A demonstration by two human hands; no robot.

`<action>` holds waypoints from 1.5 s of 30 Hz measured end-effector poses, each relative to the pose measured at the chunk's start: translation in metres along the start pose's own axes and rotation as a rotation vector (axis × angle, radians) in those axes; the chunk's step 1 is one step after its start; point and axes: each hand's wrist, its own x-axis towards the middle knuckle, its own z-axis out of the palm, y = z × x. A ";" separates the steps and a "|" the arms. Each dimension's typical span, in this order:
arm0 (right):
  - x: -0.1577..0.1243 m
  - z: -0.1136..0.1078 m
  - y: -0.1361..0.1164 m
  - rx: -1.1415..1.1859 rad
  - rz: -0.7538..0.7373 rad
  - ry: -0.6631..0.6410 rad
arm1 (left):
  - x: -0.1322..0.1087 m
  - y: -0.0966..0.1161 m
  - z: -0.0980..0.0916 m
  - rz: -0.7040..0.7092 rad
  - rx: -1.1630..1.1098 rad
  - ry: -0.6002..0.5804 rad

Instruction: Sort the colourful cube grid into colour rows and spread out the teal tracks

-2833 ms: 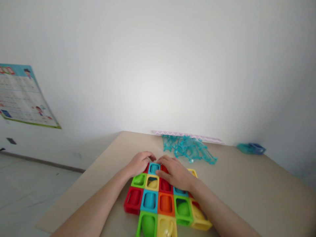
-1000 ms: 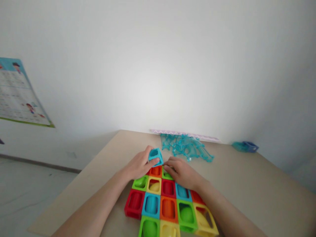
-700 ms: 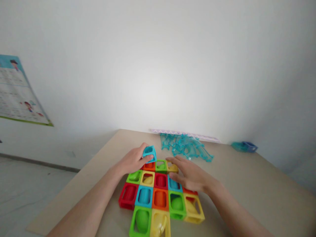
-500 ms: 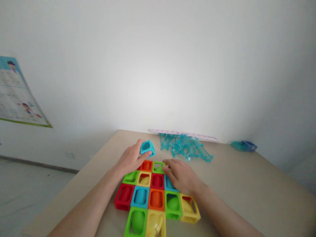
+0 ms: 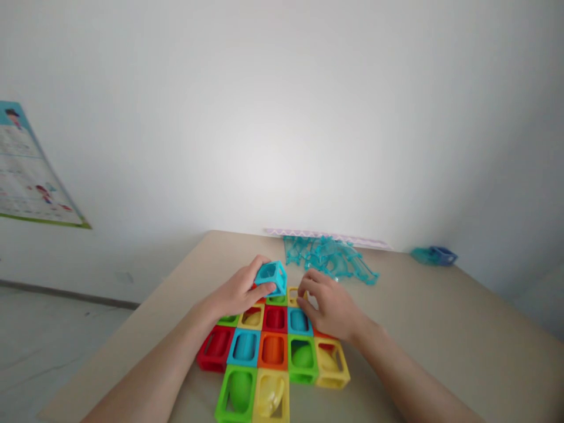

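A flat grid of hollow coloured cubes [image 5: 273, 351] in red, blue, orange, green and yellow lies on the beige table [image 5: 423, 335]. My left hand [image 5: 238, 291] holds a light blue cube [image 5: 271, 276] lifted just above the grid's far row. My right hand [image 5: 330, 305] rests on the grid's far right part, fingers curled beside a yellow cube [image 5: 294, 294]; whether it grips that cube is unclear.
A heap of clear turquoise track pieces [image 5: 328, 258] lies by the wall, in front of a pale patterned strip [image 5: 374, 242]. A small blue and teal piece [image 5: 434, 255] sits at the far right. A poster [image 5: 26, 176] hangs at left. The table's left edge drops to the floor.
My left hand pulled the light blue cube out of the grid's far row and lifted it, then shifted it slightly right. My right hand slid along the far row, fingers curling near the yellow cube.
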 end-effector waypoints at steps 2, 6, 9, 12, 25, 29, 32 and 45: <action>0.002 0.008 0.004 0.040 0.090 0.039 | 0.000 0.000 0.000 0.004 -0.015 0.005; 0.009 0.024 0.012 0.166 0.232 0.075 | 0.000 0.002 -0.001 0.011 -0.017 -0.011; 0.013 0.029 0.014 0.257 0.336 0.090 | 0.000 0.004 -0.002 0.014 -0.008 -0.019; 0.015 0.029 0.012 0.238 0.376 0.126 | 0.000 0.004 -0.003 0.021 -0.018 -0.018; 0.021 0.028 0.011 0.186 0.368 0.141 | 0.001 0.005 -0.004 0.029 -0.022 -0.061; 0.020 0.030 0.015 0.151 0.318 0.167 | 0.001 0.005 -0.004 0.044 -0.032 -0.087; 0.013 0.022 0.004 0.014 0.252 0.183 | 0.001 0.005 -0.004 0.044 -0.015 -0.099; -0.002 -0.010 -0.013 0.158 0.015 -0.268 | 0.001 0.004 -0.003 0.016 0.050 -0.111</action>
